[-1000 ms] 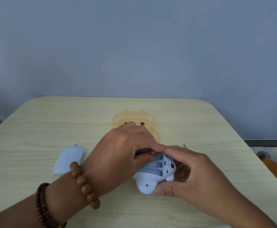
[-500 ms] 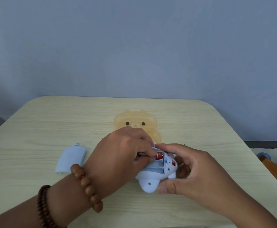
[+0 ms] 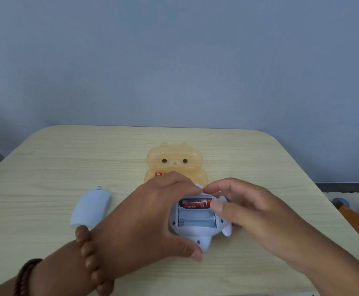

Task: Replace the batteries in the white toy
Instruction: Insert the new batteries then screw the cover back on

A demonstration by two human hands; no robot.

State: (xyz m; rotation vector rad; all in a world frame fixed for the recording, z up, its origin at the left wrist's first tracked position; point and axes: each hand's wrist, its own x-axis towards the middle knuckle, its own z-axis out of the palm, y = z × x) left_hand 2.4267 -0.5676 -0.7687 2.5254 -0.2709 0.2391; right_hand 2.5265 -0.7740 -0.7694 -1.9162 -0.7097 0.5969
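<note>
Lower centre: left hand [image 3: 153, 221] cups the toy [image 3: 197, 229], fingers curled round its edges. Right hand [image 3: 259, 212], fingers loosely bent, thumb pressing one battery [image 3: 195, 204] into the farthest slot; two nearer slots are bare. Risk: reversed polarity or a half-seated cell springing out. Left: cover [image 3: 91, 207]. Upper centre: bear case [image 3: 174, 163] on the table [image 3: 67, 159].

A single head-worn wide-angle camera looks forward and down across a pale wood-grain worktop [image 3: 46, 167] toward a blue-grey wall [image 3: 174, 60] — close enough that both forearms enter from the bottom edge. The left hand [image 3: 153, 216] and right hand [image 3: 249, 214] meet low in the frame, just right of centre.
</note>
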